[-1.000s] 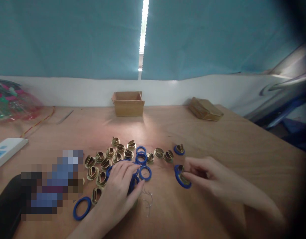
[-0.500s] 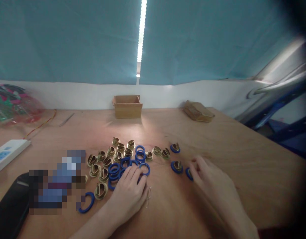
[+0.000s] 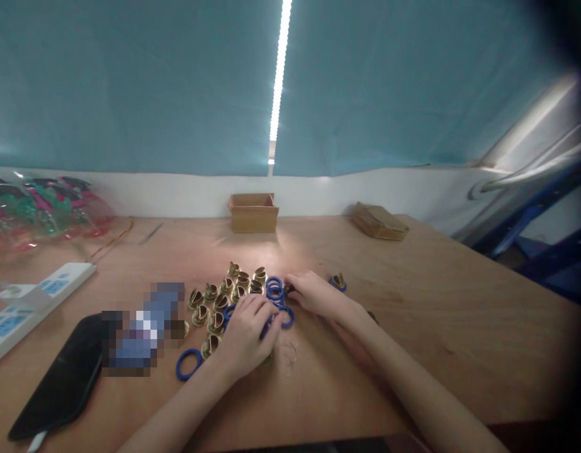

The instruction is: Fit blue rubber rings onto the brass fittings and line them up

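A cluster of small brass fittings (image 3: 218, 297) lies on the wooden table (image 3: 413, 327), mixed with loose blue rubber rings (image 3: 274, 291). My left hand (image 3: 249, 335) rests on the near side of the pile, fingers curled round a blue ring at its fingertips. My right hand (image 3: 315, 293) reaches across to the pile's right edge, its fingers pinched together at a dark small piece I cannot make out. One blue ring (image 3: 188, 364) lies alone to the left of my left wrist. A brass fitting with a blue ring on it (image 3: 338, 283) sits just right of my right hand.
An open cardboard box (image 3: 253, 213) and a flat brown packet (image 3: 377, 221) stand at the table's back edge. On the left lie a black phone (image 3: 58, 377), a white power strip (image 3: 35, 305), a bag of colourful items (image 3: 45, 211) and a thin metal tool (image 3: 151, 233).
My right hand has moved left from the ringed fittings on the right to the edge of the pile. My left hand stays on the blue rings. The camera has tilted and shifted.
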`<action>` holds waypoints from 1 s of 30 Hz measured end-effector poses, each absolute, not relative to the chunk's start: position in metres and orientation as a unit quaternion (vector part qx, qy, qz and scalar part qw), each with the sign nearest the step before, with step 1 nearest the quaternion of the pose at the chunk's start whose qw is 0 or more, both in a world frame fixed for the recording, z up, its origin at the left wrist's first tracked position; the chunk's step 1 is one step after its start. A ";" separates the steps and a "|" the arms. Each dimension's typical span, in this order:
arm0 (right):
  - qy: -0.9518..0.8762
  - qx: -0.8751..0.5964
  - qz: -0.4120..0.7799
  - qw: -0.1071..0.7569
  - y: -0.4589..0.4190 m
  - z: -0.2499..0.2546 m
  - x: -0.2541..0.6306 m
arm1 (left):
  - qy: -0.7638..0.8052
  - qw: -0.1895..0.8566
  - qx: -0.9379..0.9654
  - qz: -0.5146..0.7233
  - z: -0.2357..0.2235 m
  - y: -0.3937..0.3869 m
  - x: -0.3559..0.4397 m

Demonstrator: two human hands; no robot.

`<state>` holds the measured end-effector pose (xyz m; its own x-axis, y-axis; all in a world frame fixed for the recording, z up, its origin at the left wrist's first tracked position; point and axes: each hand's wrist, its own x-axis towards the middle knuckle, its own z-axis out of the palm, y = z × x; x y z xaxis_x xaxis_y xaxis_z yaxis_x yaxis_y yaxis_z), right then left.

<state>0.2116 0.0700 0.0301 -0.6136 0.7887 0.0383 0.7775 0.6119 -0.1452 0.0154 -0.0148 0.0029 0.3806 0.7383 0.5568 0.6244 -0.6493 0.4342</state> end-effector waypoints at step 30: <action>-0.800 -0.302 0.306 0.419 -0.014 0.045 0.176 | 0.375 0.225 0.782 0.444 0.029 -0.046 -0.008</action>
<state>0.1759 -0.0143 0.0448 -0.4665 0.7398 0.4849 0.2274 0.6301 -0.7425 -0.0079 -0.0463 0.0293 0.3236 0.7868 0.5256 0.3861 -0.6169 0.6858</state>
